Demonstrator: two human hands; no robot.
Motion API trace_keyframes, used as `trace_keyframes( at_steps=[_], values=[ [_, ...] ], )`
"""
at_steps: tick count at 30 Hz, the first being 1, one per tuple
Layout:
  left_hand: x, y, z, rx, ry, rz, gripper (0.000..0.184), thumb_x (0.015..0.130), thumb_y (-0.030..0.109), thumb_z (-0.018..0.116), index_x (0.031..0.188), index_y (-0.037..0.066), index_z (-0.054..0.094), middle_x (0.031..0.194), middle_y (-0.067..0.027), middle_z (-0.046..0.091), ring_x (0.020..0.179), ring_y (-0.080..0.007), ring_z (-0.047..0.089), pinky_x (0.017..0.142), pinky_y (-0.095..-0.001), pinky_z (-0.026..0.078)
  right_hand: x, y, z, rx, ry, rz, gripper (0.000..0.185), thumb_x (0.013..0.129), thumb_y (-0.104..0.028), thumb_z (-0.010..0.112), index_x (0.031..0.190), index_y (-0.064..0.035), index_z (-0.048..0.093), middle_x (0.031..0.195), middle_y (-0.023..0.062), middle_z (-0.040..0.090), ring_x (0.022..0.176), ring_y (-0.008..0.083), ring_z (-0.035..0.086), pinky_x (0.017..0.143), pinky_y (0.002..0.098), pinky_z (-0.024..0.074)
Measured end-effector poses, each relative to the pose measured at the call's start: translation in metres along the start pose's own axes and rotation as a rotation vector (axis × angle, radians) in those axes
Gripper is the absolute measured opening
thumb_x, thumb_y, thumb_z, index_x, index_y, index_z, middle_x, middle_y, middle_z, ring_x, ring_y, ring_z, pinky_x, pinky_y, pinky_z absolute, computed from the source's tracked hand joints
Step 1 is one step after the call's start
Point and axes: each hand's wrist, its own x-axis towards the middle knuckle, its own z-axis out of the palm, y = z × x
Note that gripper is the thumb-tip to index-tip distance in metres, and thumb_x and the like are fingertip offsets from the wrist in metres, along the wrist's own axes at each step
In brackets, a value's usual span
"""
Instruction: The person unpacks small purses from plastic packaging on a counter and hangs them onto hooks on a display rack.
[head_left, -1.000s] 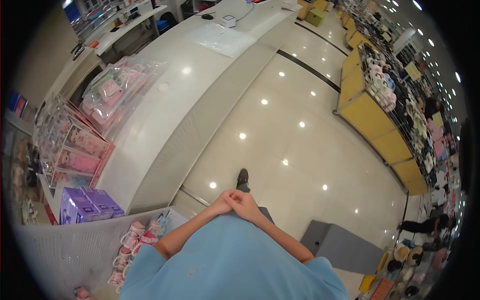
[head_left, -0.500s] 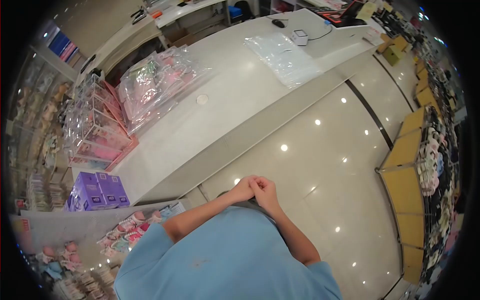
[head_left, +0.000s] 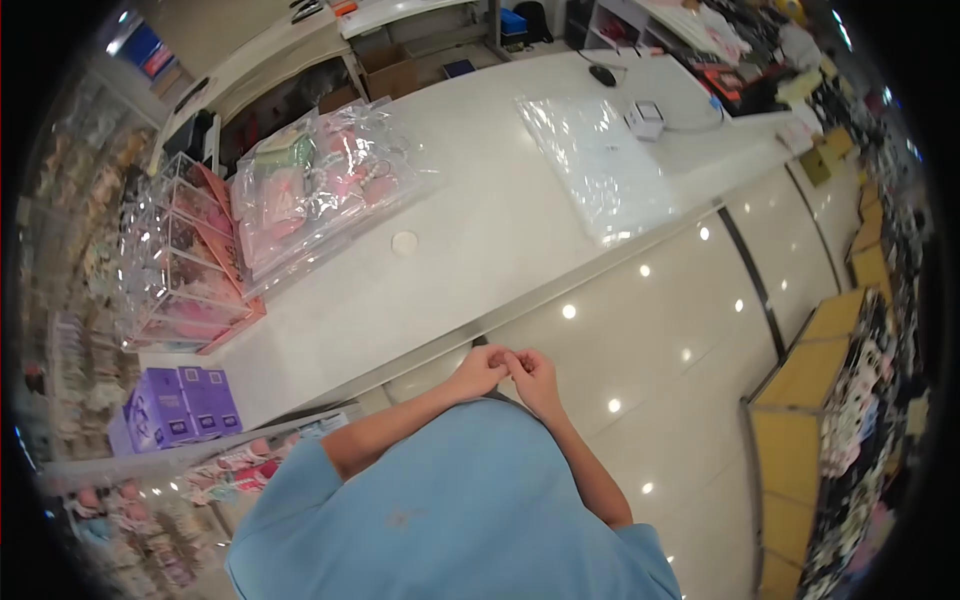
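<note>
Beside the white worktop [head_left: 470, 190], the left hand [head_left: 483, 370] and right hand [head_left: 534, 382] met at the fingers, less tightly clasped than a second earlier; whether either grip held anything could not be told. The view had swung to show more of the worktop, its clear plastic packaging [head_left: 600, 165] lying untouched, well apart from both hands.

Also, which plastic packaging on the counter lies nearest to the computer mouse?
The flat, colourless packaging; the other, a pile of bags beside the clear display case, shows pink contents.
</note>
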Motion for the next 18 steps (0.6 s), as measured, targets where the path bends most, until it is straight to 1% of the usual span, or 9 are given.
trace_keyframes(
  at_steps=[1, 2, 4, 8, 10, 12, 14, 16, 18],
  values=[
    [0.013, 0.012, -0.005, -0.006, 0.116, 0.068, 0.027, 0.09, 0.013, 0.063, 0.112, -0.003, 0.065, 0.092, -0.0109, 0.071, 0.085, -0.0159, 0.066, 0.075, -0.0309, 0.053, 0.015, -0.015, -0.004, -0.023, -0.004, 0.036, 0.016, 0.094, -0.015, 0.065, 0.09, 0.0004, 0.066, 0.077, 0.0032, 0.067, 0.067, 0.0054, 0.058, 0.058, 0.0218, 0.0468],
    [0.031, 0.021, -0.015, -0.045, 0.142, 0.098, 0.027, 0.09, 0.013, 0.063, 0.112, -0.003, 0.065, 0.092, -0.0109, 0.071, 0.085, -0.0159, 0.066, 0.075, -0.0309, 0.053, 0.035, -0.026, -0.009, -0.069, -0.031, 0.018, 0.016, 0.094, -0.015, 0.065, 0.09, 0.0004, 0.066, 0.077, 0.0032, 0.067, 0.067, 0.0054, 0.058, 0.058, 0.0218, 0.0468],
    [0.055, 0.027, -0.033, 0.054, 0.295, 0.113, 0.022, 0.093, 0.012, 0.064, 0.109, -0.002, 0.065, 0.091, -0.006, 0.07, 0.08, -0.0134, 0.065, 0.073, -0.0287, 0.053, 0.059, -0.035, -0.014, -0.15, 0.012, 0.005, 0.018, 0.094, -0.018, 0.066, 0.089, -0.0004, 0.066, 0.076, 0.0026, 0.067, 0.064, 0.0054, 0.057, 0.058, 0.0216, 0.0464],
    [0.081, 0.037, -0.079, -0.131, 0.466, 0.175, 0.018, 0.093, 0.009, 0.062, 0.107, -0.002, 0.066, 0.088, -0.0048, 0.069, 0.078, -0.0118, 0.063, 0.071, -0.0265, 0.051, 0.113, -0.032, -0.009, -0.239, -0.06, 0.014, 0.019, 0.093, -0.019, 0.066, 0.088, -0.0003, 0.065, 0.075, 0.0022, 0.066, 0.065, 0.0065, 0.057, 0.06, 0.0229, 0.0469],
    [0.084, 0.038, -0.099, -0.162, 0.635, 0.244, 0.019, 0.091, 0.011, 0.062, 0.105, -0.002, 0.067, 0.079, -0.0046, 0.067, 0.07, -0.0083, 0.059, 0.064, -0.025, 0.048, 0.13, -0.031, -0.001, -0.258, -0.12, -0.005, 0.02, 0.093, -0.019, 0.067, 0.088, 0.0002, 0.065, 0.076, 0.0026, 0.067, 0.066, 0.0071, 0.058, 0.062, 0.0234, 0.0478],
    [0.081, 0.041, -0.121, -0.205, 0.723, 0.248, 0.016, 0.092, 0.009, 0.062, 0.104, -0.001, 0.067, 0.08, -0.0039, 0.068, 0.07, -0.0077, 0.058, 0.064, -0.024, 0.048, 0.146, -0.032, 0.012, -0.331, -0.222, 0.035, 0.02, 0.093, -0.019, 0.067, 0.089, 0.0005, 0.066, 0.076, 0.0031, 0.067, 0.067, 0.0075, 0.059, 0.063, 0.0235, 0.0483],
    [0.076, 0.04, -0.141, -0.195, 0.922, 0.252, 0.015, 0.092, 0.008, 0.061, 0.104, 0.0, 0.068, 0.081, -0.0028, 0.067, 0.071, -0.0075, 0.058, 0.064, -0.0237, 0.047, 0.163, -0.033, 0.021, -0.321, -0.324, 0.05, 0.019, 0.092, -0.019, 0.067, 0.09, 0.0003, 0.067, 0.077, 0.0034, 0.068, 0.068, 0.0076, 0.06, 0.064, 0.024, 0.0485],
    [0.068, 0.036, -0.17, -0.048, 1.12, 0.292, 0.013, 0.093, 0.007, 0.06, 0.102, 0.0, 0.068, 0.084, -0.0032, 0.066, 0.075, -0.0093, 0.06, 0.068, -0.0246, 0.048, 0.183, -0.035, 0.026, -0.326, -0.396, 0.032, 0.022, 0.09, -0.019, 0.069, 0.09, 0.0027, 0.067, 0.074, 0.0067, 0.068, 0.066, 0.0102, 0.061, 0.063, 0.0259, 0.0494],
    [0.052, 0.038, -0.203, 0.126, 1.35, 0.326, 0.012, 0.093, 0.006, 0.06, 0.101, 0.0, 0.067, 0.085, -0.003, 0.065, 0.077, -0.0101, 0.06, 0.071, -0.0248, 0.048, 0.204, -0.04, 0.03, -0.357, -0.472, 0.005, 0.021, 0.09, -0.019, 0.069, 0.09, 0.0027, 0.067, 0.074, 0.0072, 0.068, 0.066, 0.011, 0.062, 0.063, 0.0265, 0.0496]
  ],
)
